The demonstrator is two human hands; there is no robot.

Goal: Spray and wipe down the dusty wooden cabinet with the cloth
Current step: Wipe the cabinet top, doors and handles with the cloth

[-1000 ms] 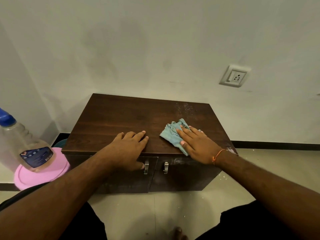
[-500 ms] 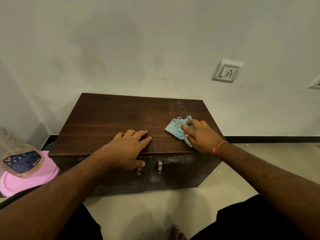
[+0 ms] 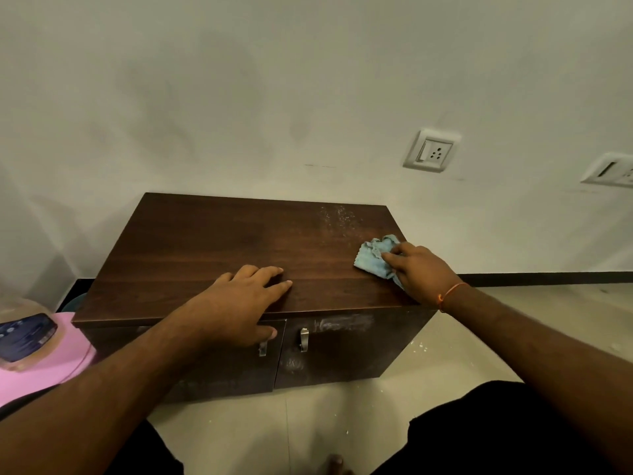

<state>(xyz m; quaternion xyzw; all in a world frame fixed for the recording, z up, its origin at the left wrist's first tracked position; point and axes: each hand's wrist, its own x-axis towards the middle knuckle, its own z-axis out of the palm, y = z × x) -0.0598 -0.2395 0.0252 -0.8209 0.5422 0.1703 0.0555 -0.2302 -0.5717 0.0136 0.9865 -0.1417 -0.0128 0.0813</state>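
Note:
A low dark wooden cabinet (image 3: 212, 248) stands against the wall, with two doors and metal handles. White dust specks (image 3: 337, 216) lie on its top near the back right, and dust smears mark the right door front. My right hand (image 3: 419, 272) presses a crumpled light blue cloth (image 3: 375, 257) onto the top near the right edge. My left hand (image 3: 239, 303) lies flat, fingers apart, on the front edge at the middle, thumb over the door. A clear spray bottle (image 3: 25, 332) with a dark label shows at the left edge, its top cut off.
The bottle stands on a pink round stool or lid (image 3: 44, 371) left of the cabinet. Two wall sockets (image 3: 431, 150) sit on the white wall at the right. Beige tiled floor with white specks (image 3: 462, 351) lies in front and right. My knees and a toe show below.
My right hand has slid the cloth rightwards and further back across the cabinet top, to the right edge. My left hand stays planted. The view has shifted right, so the bottle shows less.

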